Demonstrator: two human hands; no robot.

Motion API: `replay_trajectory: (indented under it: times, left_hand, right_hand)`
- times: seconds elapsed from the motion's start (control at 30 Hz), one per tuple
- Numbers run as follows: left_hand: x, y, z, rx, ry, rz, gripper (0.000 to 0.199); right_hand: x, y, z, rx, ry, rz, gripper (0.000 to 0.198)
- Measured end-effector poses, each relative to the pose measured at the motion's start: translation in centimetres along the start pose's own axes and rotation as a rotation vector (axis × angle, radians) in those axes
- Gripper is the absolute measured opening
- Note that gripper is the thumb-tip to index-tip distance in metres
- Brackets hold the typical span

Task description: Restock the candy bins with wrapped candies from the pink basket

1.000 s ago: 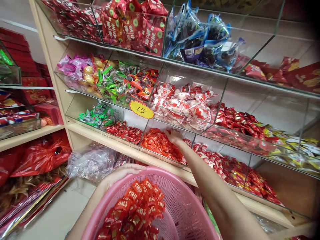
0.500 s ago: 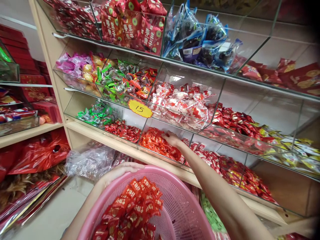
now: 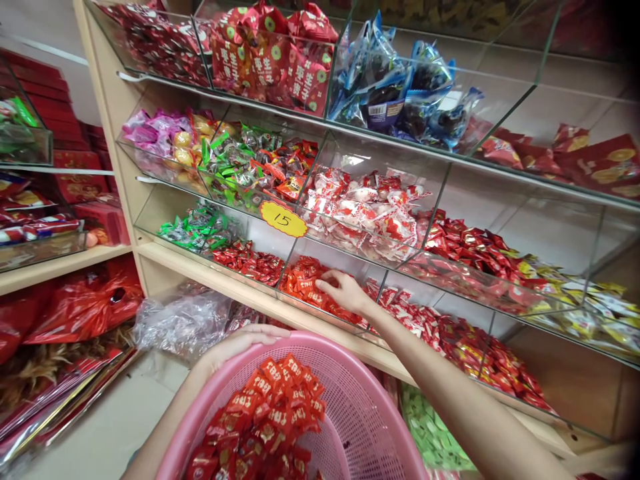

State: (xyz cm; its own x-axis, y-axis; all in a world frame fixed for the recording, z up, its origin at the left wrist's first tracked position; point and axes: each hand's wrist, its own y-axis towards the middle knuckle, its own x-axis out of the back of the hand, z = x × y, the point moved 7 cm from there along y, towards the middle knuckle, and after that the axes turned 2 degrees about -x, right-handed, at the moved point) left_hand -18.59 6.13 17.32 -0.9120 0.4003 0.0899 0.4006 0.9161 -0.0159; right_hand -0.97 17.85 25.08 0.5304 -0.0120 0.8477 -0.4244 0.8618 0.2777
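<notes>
My left hand (image 3: 240, 347) is closed over the far left rim of a pink plastic basket (image 3: 367, 380), which tilts towards me. Inside it lies a heap of red-wrapped candies (image 3: 280, 400). My right hand (image 3: 345, 292) is over a glass bin on the lowest shelf, just above and touching the red candies (image 3: 303, 277) there. Its thumb and fingers are apart and curved, and I see nothing held between them. The undersides of the fingers are partly hidden.
Glass-fronted bins of wrapped sweets fill the wooden shelves. A yellow price tag (image 3: 283, 219) marked 15 hangs above the red candies. Clear plastic bags (image 3: 185, 323) lie under the lowest shelf. Red bags (image 3: 85, 300) stand at the left, and green packets (image 3: 433, 427) lie low at the right.
My right hand has risen a little out of the candies and come slightly nearer, with more of its fingers showing. My left hand and the basket have stayed in place.
</notes>
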Motion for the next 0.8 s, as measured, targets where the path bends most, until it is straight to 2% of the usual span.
replay_trajectory:
  times: [0.17,0.27,0.4,0.57,0.8]
  left_hand:
    - [0.0,0.1,0.9,0.106,-0.094,-0.047,0.029]
    - [0.0,0.4,1.5,0.117,-0.125,-0.036,0.034]
    - [0.3,0.5,2.1,0.144,-0.135,-0.057,0.035]
    - [0.5,0.8,2.1,0.129,-0.115,-0.045,0.036]
    - [0.4,0.6,2.0,0.115,-0.093,-0.044,0.036]
  right_hand:
    - [0.8,2.8,-1.2,-0.085,0.006,-0.086,0.037]
    - [-0.2,5.1,-2.2,-0.153,-0.01,-0.03,0.04]
    - [-2.6,7.0,-2.1,-0.162,-0.01,0.077,0.048]
    - [-4.5,7.1,-1.4,-0.153,-0.041,0.15,0.052]
    - [-4.2,4.9,-0.6,-0.032,-0.059,0.179,0.044]
